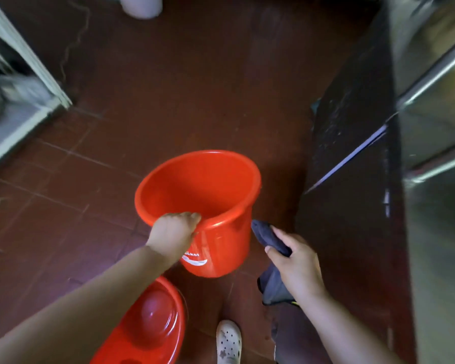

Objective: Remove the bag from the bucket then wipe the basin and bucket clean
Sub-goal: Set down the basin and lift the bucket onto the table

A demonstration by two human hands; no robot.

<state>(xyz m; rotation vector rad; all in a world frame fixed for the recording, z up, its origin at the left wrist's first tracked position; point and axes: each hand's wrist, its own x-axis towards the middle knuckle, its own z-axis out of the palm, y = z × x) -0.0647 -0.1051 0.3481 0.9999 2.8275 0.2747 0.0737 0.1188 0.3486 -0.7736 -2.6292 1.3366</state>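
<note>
Left hand (174,230) gripping tilted bucket (216,240) rim, right hand (297,256) apart, clutching seemingly dark cloth (269,239).

Both forearms are bare to the edge of view, no sleeves, watch or rings showing. The left hand (172,233) and right hand (297,261) wear no gloves. Below the right hand's grip, one foot wears a white perforated clog (228,342), scuffed and spotted, with a small charm in one hole.
</note>
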